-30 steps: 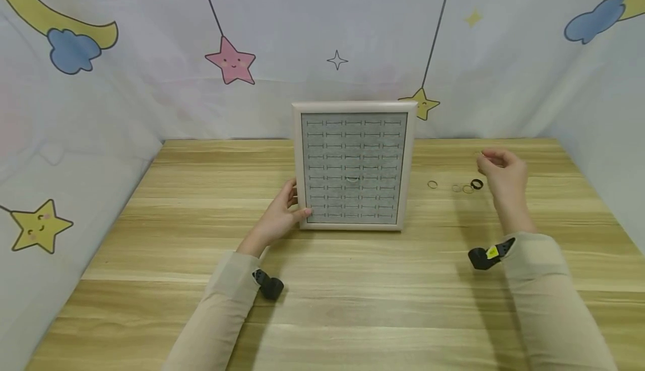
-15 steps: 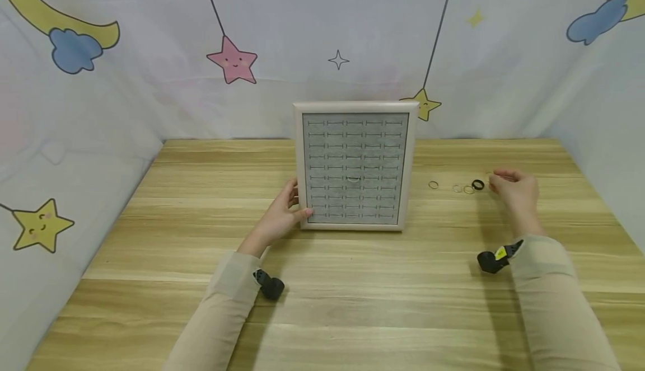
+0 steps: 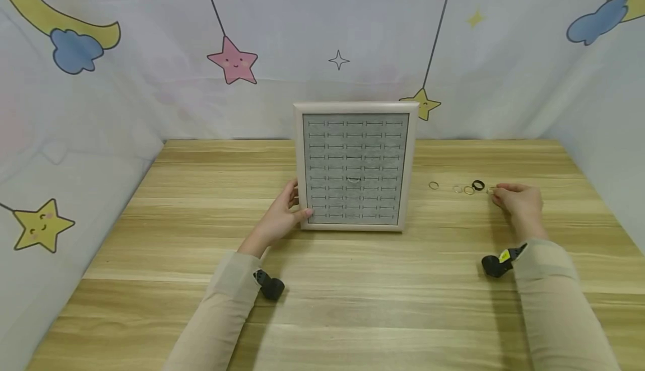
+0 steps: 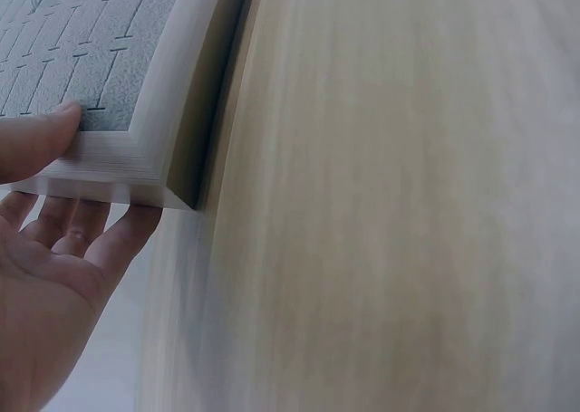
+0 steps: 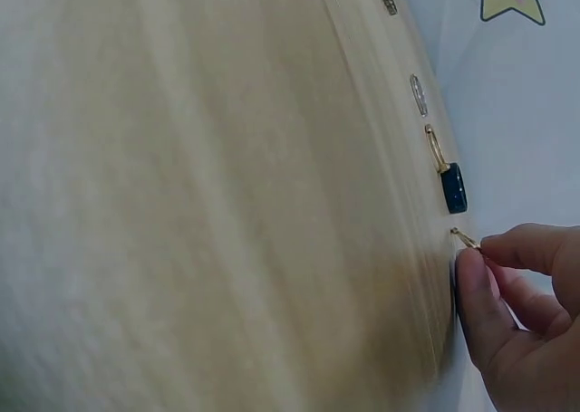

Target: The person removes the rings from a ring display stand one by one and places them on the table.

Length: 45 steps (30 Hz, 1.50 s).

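A white-framed ring display board [image 3: 353, 164] with a grey slotted pad stands upright on the table. One pale ring [image 3: 354, 180] sits in a slot near the pad's middle. My left hand [image 3: 277, 214] grips the frame's lower left, thumb on the front and fingers around the side, as the left wrist view [image 4: 63, 249] also shows. At the right, my right hand [image 3: 521, 203] pinches a thin gold ring [image 5: 466, 239] between thumb and index finger, at the tabletop. Just left of it lie a black ring [image 3: 478, 185] and a gold ring [image 3: 469, 190], touching or nearly so.
Further left lie a silver ring [image 3: 457, 189] and a patterned thin ring [image 3: 433, 185]. The wood-grain table [image 3: 363, 304] ends at a white curtain [image 3: 282, 97] printed with stars, behind the board. Black wrist cameras sit on both cuffs.
My right hand has come down and slightly right, bringing the pinched gold ring to the table beside the black ring. The left hand and the display board have stayed in place.
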Tool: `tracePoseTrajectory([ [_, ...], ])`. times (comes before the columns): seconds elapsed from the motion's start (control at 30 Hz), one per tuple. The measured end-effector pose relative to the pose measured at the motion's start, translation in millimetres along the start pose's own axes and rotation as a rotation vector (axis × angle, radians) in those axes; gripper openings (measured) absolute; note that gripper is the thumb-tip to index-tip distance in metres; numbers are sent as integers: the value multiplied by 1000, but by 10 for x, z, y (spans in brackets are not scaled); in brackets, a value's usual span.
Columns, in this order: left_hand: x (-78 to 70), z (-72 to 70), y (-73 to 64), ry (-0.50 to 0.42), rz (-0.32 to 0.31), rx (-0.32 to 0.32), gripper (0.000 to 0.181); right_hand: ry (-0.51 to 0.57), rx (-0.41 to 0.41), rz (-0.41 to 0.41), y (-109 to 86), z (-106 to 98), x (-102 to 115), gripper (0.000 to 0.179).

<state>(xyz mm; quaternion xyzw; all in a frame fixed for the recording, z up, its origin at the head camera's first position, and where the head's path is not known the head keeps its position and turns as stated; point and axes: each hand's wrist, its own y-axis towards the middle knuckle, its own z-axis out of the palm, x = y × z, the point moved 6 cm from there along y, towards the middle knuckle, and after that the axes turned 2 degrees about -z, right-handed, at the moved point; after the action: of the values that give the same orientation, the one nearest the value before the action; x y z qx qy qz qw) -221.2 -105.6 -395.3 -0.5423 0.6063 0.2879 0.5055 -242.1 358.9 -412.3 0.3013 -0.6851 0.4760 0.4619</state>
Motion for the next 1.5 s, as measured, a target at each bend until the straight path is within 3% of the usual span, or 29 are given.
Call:
tracePoseTrajectory([
  [0.67,1,5,-9,5,-1,-2,71,-123,-6,-26,10,-6,17,41],
  [1.03,3,4,-2,19,5,-6,71,-157,-44,-66,-56,16,111,7],
  [1.23,5,6,-2,13,11,-6,70,-323,-72,-183,-187,170,368,21],
  [1.4,2,5,-1,11,14,-8,70,-310,-67,-304,-339,352,600,11],
  [1.5,-1,5,0,16,16,-7,69,-317,-54,-373,-448,471,719,19],
])
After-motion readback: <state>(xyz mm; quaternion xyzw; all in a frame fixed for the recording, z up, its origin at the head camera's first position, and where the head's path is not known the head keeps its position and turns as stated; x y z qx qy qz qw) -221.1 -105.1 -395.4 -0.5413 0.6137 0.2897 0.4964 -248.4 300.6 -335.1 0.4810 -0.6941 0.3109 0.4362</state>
